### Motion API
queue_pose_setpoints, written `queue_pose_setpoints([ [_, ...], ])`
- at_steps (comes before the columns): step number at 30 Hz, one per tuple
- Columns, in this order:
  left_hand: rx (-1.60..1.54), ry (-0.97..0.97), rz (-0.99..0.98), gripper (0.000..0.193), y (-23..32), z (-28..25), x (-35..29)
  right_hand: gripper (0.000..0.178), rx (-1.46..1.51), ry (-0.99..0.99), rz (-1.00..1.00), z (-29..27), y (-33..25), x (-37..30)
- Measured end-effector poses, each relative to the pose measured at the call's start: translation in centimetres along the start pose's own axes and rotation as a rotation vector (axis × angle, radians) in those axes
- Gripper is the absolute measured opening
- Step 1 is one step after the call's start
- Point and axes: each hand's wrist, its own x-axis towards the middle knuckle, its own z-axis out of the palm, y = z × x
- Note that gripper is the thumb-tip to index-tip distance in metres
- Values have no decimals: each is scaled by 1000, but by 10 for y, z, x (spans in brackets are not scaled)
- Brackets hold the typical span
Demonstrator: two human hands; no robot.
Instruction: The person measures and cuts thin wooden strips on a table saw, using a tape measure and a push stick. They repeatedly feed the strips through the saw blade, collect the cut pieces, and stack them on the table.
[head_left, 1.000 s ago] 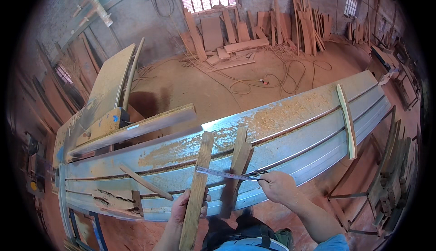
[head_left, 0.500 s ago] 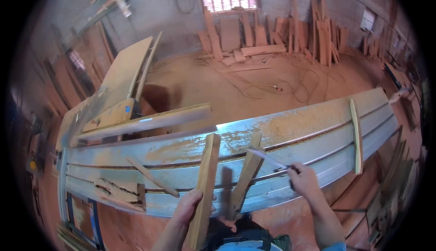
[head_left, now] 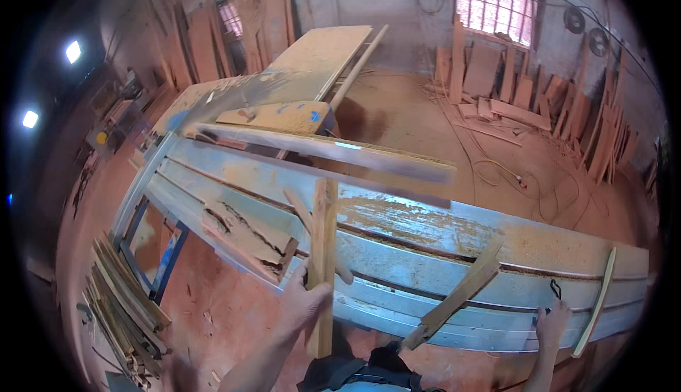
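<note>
My left hand (head_left: 303, 303) grips a narrow wooden bar (head_left: 324, 229) that stands upright in front of the metal saw table (head_left: 397, 222). At the table's right part, my right hand (head_left: 552, 323) has its fingers closed low over the surface. A tool with a black loop (head_left: 555, 290) pokes out past those fingers; the rest of it is hidden by the hand. Between my hands a split wooden piece (head_left: 461, 293) lies slantwise over the near edge. A thin pale strip (head_left: 597, 303) lies just right of my right hand.
Left on the table sit a cracked board (head_left: 248, 232) and a small stick (head_left: 298, 207) partly behind the bar. A long fence (head_left: 326, 147) crosses the far side. Wood strips (head_left: 124, 307) are piled at lower left. A cable (head_left: 496, 172) lies on the dusty floor.
My view has turned left. My right hand has come down to the table; the silver blade that stuck out of it no longer shows, and a black loop does. My left hand still holds the bar.
</note>
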Motion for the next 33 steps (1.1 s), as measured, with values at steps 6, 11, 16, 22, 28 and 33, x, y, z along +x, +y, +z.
queue_pose_setpoints([
  [6,2,299,110,50,2,-76,13,44,444,-52,-259,-47,-154,-21],
  [11,-55,285,14,50,10,-147,37,50,622,-296,-607,-23,-345,-79],
  [16,46,320,117,51,-12,-225,65,48,400,-325,-709,-2,-481,-100],
  [22,-459,165,-120,36,-4,-293,93,35,266,-279,-671,17,-522,-99],
  [28,-794,128,-219,29,-19,-298,140,22,253,-368,-675,25,-511,-79],
  [33,-863,114,-137,31,-2,-289,183,26,424,-635,-729,24,-500,-50],
])
